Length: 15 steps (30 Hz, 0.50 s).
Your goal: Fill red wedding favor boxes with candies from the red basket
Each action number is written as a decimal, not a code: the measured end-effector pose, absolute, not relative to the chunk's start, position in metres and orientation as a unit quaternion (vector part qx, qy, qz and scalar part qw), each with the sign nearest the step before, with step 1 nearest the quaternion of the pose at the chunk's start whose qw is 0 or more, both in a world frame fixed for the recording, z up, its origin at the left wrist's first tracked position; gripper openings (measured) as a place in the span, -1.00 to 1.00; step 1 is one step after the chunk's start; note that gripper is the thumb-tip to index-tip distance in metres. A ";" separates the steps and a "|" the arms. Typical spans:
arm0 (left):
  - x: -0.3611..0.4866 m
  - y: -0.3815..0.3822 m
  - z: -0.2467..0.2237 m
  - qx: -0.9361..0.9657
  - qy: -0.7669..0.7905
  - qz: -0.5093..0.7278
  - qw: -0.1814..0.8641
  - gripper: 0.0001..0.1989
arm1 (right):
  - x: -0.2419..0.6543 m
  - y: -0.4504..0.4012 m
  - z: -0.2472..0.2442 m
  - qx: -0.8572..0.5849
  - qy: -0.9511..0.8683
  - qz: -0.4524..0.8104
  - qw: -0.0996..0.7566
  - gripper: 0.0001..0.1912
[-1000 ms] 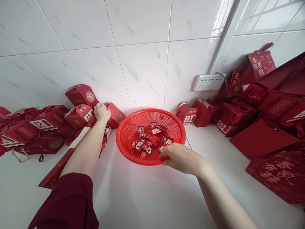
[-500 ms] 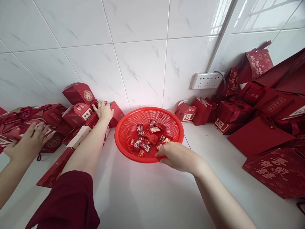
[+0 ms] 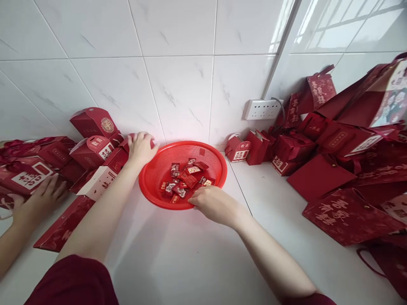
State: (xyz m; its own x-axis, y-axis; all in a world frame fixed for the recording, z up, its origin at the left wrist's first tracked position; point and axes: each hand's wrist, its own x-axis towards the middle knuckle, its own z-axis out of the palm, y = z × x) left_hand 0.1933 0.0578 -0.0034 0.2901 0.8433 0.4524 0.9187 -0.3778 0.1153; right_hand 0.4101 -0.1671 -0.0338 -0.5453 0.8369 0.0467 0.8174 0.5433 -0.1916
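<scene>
My right hand (image 3: 216, 205) grips the near rim of a red plastic basket (image 3: 144, 186), thumb over the edge. Several wrapped candies (image 3: 187, 180) in red, dark and white wrappers lie inside the basket. At the wall left of the basket, my left hand (image 3: 140, 148) curls its fingers over the top of a red gift box (image 3: 151, 141); most of that box is hidden behind the hand. Beside my left forearm stand a red candy box (image 3: 90, 152) with white lettering and a pale open box flap (image 3: 98, 183).
Another person's hand (image 3: 41, 203) touches a red box (image 3: 32, 176) at the far left. Red gift boxes and bags (image 3: 337, 214) are heaped on the right. A white power strip (image 3: 263, 109) is on the tiled wall, above small red boxes (image 3: 238, 148).
The view has shifted slightly. My left hand has moved right, onto the red box by the wall. My right hand stays on the basket rim. The other person's hand has moved lower.
</scene>
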 end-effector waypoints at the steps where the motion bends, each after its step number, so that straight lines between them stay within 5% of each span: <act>1: 0.202 0.043 -0.001 -0.821 -0.528 -0.210 0.057 -0.63 | 0.403 -0.165 -0.038 -0.459 -0.883 0.054 0.077 -0.79; 6: 0.232 -0.040 -0.009 -0.898 -0.415 -0.118 -0.090 -0.61 | 0.389 -0.154 -0.051 -0.404 -0.895 -0.025 0.186 -0.76; 10: 0.236 -0.094 -0.028 -0.878 -0.436 -0.099 -0.171 -0.46 | 0.437 -0.159 -0.022 -0.400 -0.875 0.043 0.268 -0.76; 15: 0.240 -0.122 -0.049 -0.907 -0.411 -0.042 -0.086 -0.52 | 0.557 -0.209 0.003 -0.686 -0.637 0.012 0.351 -0.70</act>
